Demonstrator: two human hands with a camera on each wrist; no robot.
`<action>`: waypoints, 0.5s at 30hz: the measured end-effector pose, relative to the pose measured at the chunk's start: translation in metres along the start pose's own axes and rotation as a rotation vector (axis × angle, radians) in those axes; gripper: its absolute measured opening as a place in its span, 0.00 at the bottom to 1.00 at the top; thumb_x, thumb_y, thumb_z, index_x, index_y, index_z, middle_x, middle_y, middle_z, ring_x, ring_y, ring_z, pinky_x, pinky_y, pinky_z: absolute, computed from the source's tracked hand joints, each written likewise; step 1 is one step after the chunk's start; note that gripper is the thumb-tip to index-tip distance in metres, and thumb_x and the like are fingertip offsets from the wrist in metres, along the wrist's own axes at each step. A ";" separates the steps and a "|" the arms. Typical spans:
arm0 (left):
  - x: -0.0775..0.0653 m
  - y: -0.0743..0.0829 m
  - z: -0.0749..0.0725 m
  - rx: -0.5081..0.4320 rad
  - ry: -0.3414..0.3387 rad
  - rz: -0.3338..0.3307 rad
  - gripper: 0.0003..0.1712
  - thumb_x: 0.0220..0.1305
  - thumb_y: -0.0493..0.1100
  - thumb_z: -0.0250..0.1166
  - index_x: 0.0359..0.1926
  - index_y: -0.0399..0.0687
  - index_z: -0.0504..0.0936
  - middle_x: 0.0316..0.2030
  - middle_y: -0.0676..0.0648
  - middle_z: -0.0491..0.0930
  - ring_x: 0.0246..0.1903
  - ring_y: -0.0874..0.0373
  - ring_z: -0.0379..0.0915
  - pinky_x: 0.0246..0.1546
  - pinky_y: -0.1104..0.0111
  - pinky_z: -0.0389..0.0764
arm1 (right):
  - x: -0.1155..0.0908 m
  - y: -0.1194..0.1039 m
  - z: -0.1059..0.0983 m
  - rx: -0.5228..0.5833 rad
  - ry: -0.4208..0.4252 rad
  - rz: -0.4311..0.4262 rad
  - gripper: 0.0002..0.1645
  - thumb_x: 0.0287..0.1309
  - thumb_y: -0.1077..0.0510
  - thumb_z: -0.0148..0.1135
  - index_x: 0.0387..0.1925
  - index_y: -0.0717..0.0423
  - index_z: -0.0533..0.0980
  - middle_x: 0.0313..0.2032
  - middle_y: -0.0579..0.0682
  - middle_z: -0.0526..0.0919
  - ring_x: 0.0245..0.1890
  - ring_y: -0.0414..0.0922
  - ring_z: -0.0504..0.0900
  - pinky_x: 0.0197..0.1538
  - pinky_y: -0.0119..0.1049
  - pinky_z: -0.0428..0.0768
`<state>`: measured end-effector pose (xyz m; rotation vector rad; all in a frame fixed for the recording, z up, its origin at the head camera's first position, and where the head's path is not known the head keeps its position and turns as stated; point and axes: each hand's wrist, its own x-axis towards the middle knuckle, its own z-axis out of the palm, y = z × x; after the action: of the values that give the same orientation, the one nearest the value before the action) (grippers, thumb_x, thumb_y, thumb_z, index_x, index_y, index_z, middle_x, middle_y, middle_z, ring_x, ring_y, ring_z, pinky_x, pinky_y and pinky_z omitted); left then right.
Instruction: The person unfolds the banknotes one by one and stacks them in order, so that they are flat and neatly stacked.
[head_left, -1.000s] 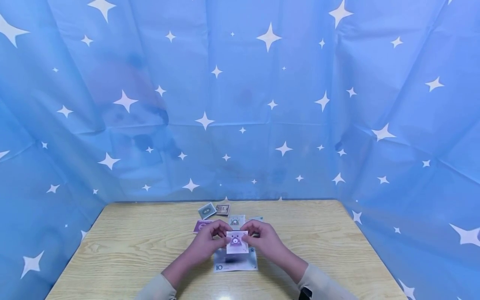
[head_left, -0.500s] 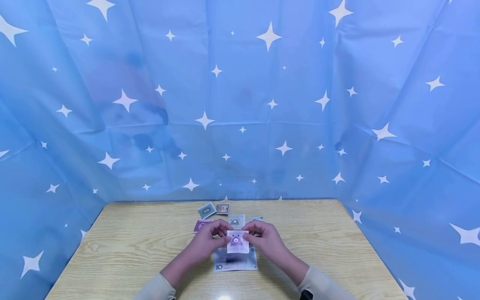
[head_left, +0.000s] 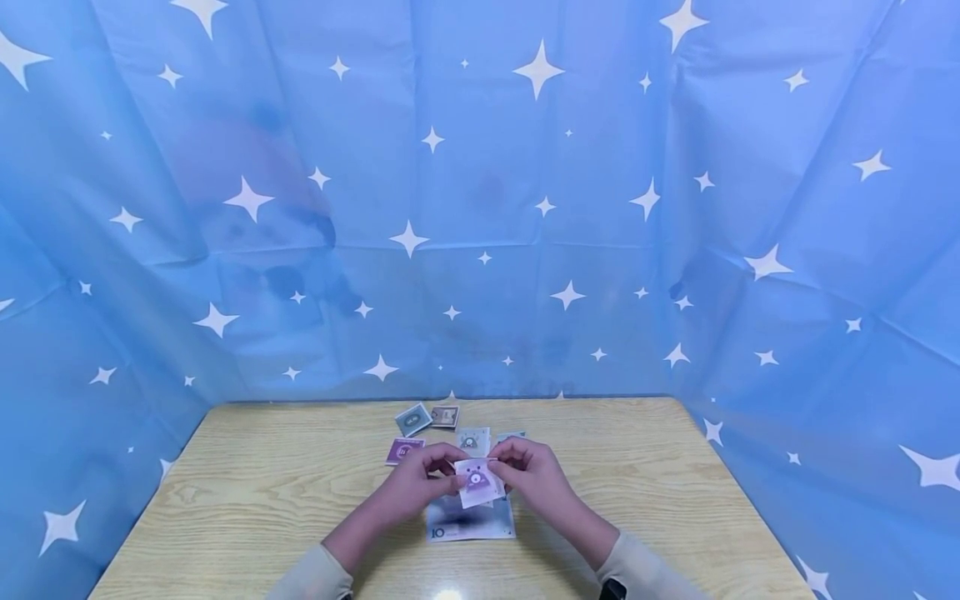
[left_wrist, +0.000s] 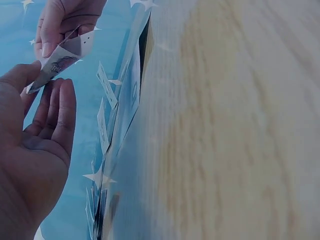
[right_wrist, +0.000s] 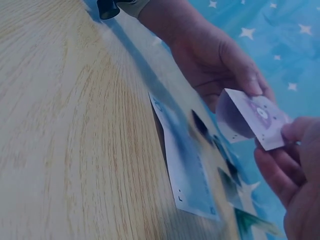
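Observation:
A small purple banknote (head_left: 477,483), printed with a round-eyed figure, is held up in front of me. It is folded over, and the right wrist view shows the two halves (right_wrist: 260,117) standing apart like a tent. My left hand (head_left: 422,478) pinches its left edge between thumb and fingers. The right hand (head_left: 529,477) pinches the upper right corner. Below the hands a larger pale blue note (head_left: 483,530) marked 10 lies on the table, its upper part hidden behind them. In the left wrist view the folded note (left_wrist: 62,61) looks cone-like from the side.
Beyond the hands lie a grey-green note (head_left: 474,439) and a teal one (head_left: 513,435), partly covered. Left of these are a purple bill (head_left: 405,451), a dark green bill (head_left: 413,420) and a brown bill (head_left: 446,417). A star-patterned blue curtain (head_left: 480,183) surrounds the wooden table (head_left: 262,500).
The purple note has tilted, its right side higher, and its halves have come apart, showing a strip below. My right fingers have shifted up to its corner. The left hand stays nearly in place.

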<state>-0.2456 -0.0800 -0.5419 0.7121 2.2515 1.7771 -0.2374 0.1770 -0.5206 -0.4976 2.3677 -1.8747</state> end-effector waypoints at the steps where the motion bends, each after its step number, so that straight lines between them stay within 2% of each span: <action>1: 0.000 0.000 0.000 0.008 0.002 0.003 0.13 0.73 0.40 0.76 0.55 0.51 0.90 0.45 0.50 0.87 0.44 0.52 0.84 0.42 0.62 0.90 | 0.000 -0.001 0.000 0.001 0.001 0.005 0.04 0.73 0.66 0.70 0.45 0.63 0.86 0.39 0.59 0.91 0.30 0.41 0.84 0.34 0.33 0.87; 8: 0.002 0.002 -0.002 0.045 0.048 0.016 0.10 0.71 0.44 0.78 0.49 0.51 0.89 0.42 0.51 0.87 0.43 0.54 0.83 0.45 0.66 0.87 | -0.001 -0.004 0.000 -0.014 0.028 0.045 0.02 0.73 0.66 0.70 0.44 0.62 0.85 0.37 0.58 0.89 0.30 0.43 0.82 0.33 0.33 0.86; 15: 0.003 0.005 -0.004 0.077 0.088 0.036 0.09 0.70 0.46 0.79 0.46 0.53 0.89 0.41 0.52 0.86 0.42 0.55 0.83 0.43 0.66 0.86 | -0.001 -0.003 -0.002 0.021 0.032 0.048 0.08 0.74 0.62 0.71 0.44 0.66 0.84 0.35 0.55 0.87 0.30 0.43 0.82 0.32 0.32 0.86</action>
<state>-0.2489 -0.0807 -0.5361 0.7060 2.3911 1.7799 -0.2370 0.1788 -0.5176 -0.4081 2.3549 -1.8990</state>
